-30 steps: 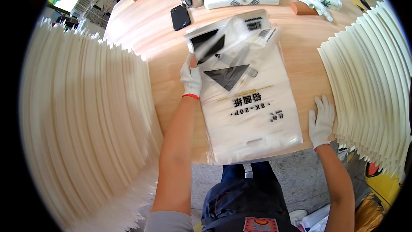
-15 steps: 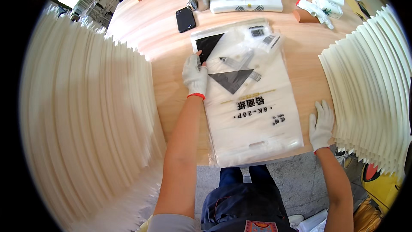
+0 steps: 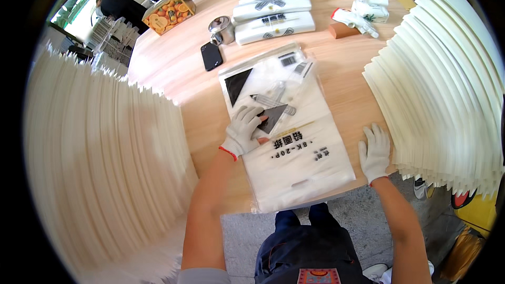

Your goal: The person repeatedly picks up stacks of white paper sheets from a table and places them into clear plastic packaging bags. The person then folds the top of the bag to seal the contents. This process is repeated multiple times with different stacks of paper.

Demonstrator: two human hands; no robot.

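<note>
A flat pile of clear and white plastic packaging bags (image 3: 305, 171) lies on the table in front of me, printed with crossed pencils, dark triangles and black lettering. My left hand (image 3: 243, 130), in a white glove with some fingertips bare, rests on the pile's left side over the lower dark triangle. Its thumb and fingers are apart, and I see nothing held between them. To the right of the bags, my gloved right hand (image 3: 376, 152) lies flat on the tabletop with its fingers spread, close to a tall stack of white paper (image 3: 442, 89).
Another tall paper stack (image 3: 105, 168) fills the left side. Beyond the bags are a black phone (image 3: 211, 56), a metal cup (image 3: 222, 30), folded bag bundles (image 3: 274, 27), a brown block (image 3: 343, 31), spare gloves (image 3: 356, 22) and an orange-printed box (image 3: 169, 11). The table's (image 3: 210, 200) front edge is near my body.
My left hand has come down from the upper dark triangle toward me to the lower one. My right hand stays flat on the table. The view has shifted, showing more beyond the table.
</note>
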